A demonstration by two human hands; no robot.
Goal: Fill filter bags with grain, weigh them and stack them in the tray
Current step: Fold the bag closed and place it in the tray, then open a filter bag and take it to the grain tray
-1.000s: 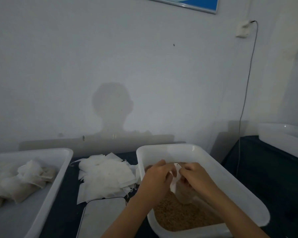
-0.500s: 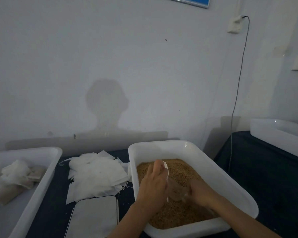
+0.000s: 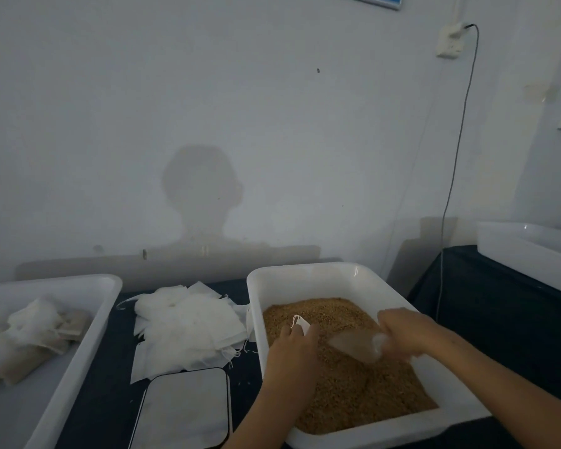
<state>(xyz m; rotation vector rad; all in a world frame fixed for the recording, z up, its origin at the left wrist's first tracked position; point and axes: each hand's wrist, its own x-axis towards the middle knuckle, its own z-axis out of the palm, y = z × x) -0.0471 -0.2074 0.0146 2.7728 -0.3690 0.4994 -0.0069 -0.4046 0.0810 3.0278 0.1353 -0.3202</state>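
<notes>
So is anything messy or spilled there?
No grain looks spilled; it all sits inside the white tub. The only untidy thing is the pile of empty filter bags beside it, lying loose and crooked with strings trailing onto the dark table.

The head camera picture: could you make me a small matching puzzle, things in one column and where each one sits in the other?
Things
1. grain
2. pile of empty filter bags
3. filled bags
4. scoop

Places
A. in the white tray at the far left
B. in the right hand, low over the grain
C. loose on the dark table, between the two trays
D. in the white tub under both hands

Pairs: 1-D, 2-C, 3-A, 4-B
</notes>
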